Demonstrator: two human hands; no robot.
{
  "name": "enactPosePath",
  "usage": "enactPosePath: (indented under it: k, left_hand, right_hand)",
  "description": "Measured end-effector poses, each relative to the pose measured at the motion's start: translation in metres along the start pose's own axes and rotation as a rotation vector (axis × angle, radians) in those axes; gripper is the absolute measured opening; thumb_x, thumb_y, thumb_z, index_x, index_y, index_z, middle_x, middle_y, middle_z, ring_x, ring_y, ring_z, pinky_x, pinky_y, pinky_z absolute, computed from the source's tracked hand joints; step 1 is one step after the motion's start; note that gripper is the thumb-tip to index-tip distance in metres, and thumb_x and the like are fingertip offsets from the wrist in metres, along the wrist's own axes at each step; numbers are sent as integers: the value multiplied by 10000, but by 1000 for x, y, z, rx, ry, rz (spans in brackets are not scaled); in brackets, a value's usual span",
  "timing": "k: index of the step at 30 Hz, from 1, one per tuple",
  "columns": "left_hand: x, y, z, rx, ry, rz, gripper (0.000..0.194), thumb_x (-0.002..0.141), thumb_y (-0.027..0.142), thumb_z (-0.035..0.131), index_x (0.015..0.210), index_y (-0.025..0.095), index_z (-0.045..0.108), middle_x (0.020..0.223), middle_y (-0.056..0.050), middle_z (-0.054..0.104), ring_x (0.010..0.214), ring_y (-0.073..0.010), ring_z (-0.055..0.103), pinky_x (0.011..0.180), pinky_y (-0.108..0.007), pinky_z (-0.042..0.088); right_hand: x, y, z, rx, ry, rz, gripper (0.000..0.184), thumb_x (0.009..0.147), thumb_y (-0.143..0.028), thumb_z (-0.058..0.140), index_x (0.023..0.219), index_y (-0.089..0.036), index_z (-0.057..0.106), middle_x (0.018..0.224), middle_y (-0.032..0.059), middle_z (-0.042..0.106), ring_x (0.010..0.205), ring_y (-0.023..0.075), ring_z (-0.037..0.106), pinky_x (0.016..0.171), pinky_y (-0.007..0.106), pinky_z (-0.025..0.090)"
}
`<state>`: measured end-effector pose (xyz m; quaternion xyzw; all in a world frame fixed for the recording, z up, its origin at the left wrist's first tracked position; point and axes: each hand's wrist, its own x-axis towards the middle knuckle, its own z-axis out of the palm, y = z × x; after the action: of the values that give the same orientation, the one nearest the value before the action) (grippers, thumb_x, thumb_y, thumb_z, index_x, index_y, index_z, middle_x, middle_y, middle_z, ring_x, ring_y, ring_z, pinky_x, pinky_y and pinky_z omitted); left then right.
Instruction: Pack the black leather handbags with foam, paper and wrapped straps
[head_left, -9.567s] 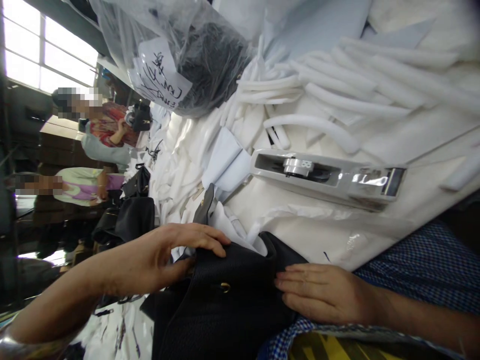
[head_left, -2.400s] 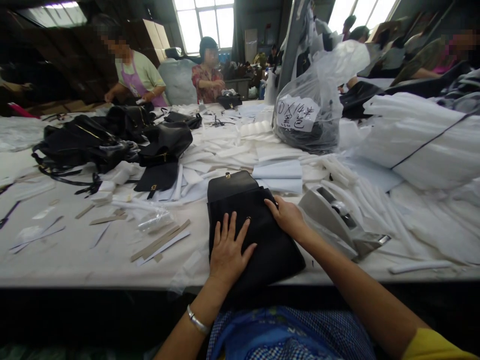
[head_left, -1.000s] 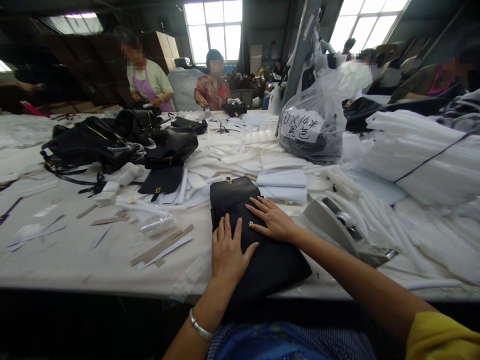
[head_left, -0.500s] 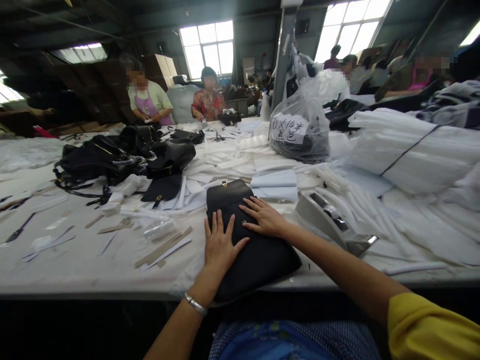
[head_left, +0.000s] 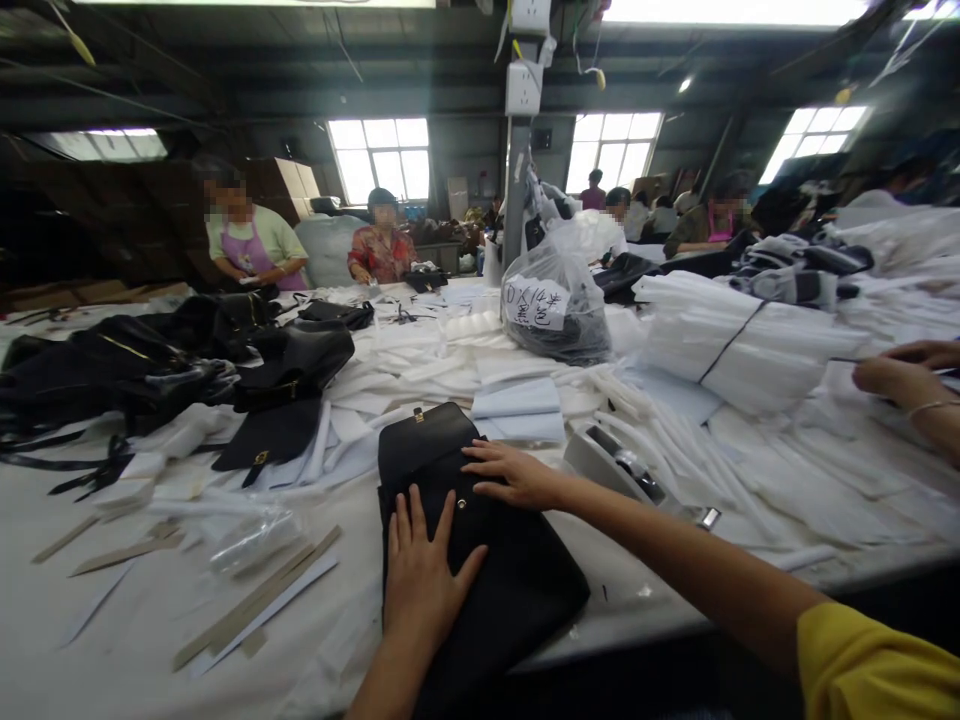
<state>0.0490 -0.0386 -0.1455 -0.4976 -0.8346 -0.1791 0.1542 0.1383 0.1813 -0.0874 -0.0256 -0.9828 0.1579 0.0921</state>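
A black bag [head_left: 517,580] lies on the table in front of me, its flap [head_left: 427,430] folded back at the far end with a gold clasp on it. A small metal stud shows on the bag's front. My left hand [head_left: 424,575] rests on the bag's left side, fingers spread. My right hand [head_left: 517,475] lies across its upper right part, fingers stretched out and flat. Neither hand grips anything. Just right of the bag stands a grey tape dispenser [head_left: 607,465].
More black bags [head_left: 292,360] are heaped on the left. A tied stack of white foam sheets [head_left: 742,335] and a labelled plastic sack [head_left: 559,310] stand at the right and back. Cardboard strips [head_left: 259,600] lie at left. Another person's hand [head_left: 904,380] reaches in from the right.
The view has tilted up and turned right. Both hands stay on the bag; my right hand sits slightly farther from the stud. Another person's hands have come into view at right.
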Motion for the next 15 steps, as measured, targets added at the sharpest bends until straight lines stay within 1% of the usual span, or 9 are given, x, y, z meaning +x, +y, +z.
enactPosePath:
  k: [2,3,5,6,7,9,11,13,15]
  left_hand:
    - [-1,0,1,-14,13,0,721,850,509,639,1488,260,413,1636,-173,134,1466,-459,181,1104,-604,339]
    - [-1,-1,2,-23,19,-2,718,855,504,635,1491,262,406,1641,-174,106,1467,-460,176,1108,-605,335]
    - [-2,-2,4,-39,26,-3,718,863,502,625,1498,262,393,1648,-174,45,1468,-463,170,1116,-603,326]
    - [-2,-2,5,-46,29,-5,723,863,506,623,1502,263,385,1651,-170,23,1469,-462,168,1120,-604,323]
    - [-3,-2,6,-51,31,-7,734,861,511,624,1506,267,375,1653,-163,7,1470,-460,166,1122,-606,321]
    - [-3,-3,7,-58,34,-9,749,857,516,626,1513,274,358,1656,-151,-12,1475,-452,159,1122,-609,323]
    - [-4,-3,7,-61,41,-12,737,861,498,623,1513,277,358,1656,-148,-26,1476,-448,158,1119,-608,330]
    - [-4,-3,7,-65,50,-12,730,861,481,626,1511,278,364,1657,-145,-15,1478,-444,157,1114,-605,342]
    - [-3,-3,7,-70,55,-16,736,853,481,635,1509,283,367,1658,-135,28,1483,-434,150,1114,-604,345]
  right_hand:
    - [8,22,-20,-37,9,113,348,1006,-421,461,1277,-304,646,1377,-6,617,1308,170,532,1116,298,392]
    - [13,36,-30,-69,27,187,354,1021,-386,428,1278,-273,646,1338,23,645,1263,181,571,1093,310,415]
    - [24,66,-49,-136,43,322,353,1012,-322,452,1278,-186,641,1313,113,649,1231,246,592,1075,383,431]
    - [29,80,-56,-166,29,377,341,991,-305,502,1264,-157,642,1310,145,641,1223,270,593,1066,414,435]
    - [33,94,-60,-191,4,425,330,970,-302,551,1246,-147,643,1307,156,635,1208,278,597,1054,441,444]
    - [39,116,-64,-224,-65,497,322,945,-330,607,1215,-156,635,1291,135,629,1164,262,609,1013,472,474]
    - [42,130,-62,-238,-137,548,309,949,-366,604,1184,-167,627,1244,99,633,1101,233,624,960,473,509]
    - [41,135,-59,-232,-197,574,305,941,-381,613,1148,-158,634,1165,84,657,1025,214,644,905,449,532]
    - [38,134,-57,-196,-247,568,325,865,-401,702,1091,-167,679,1049,62,704,929,199,666,839,373,538]
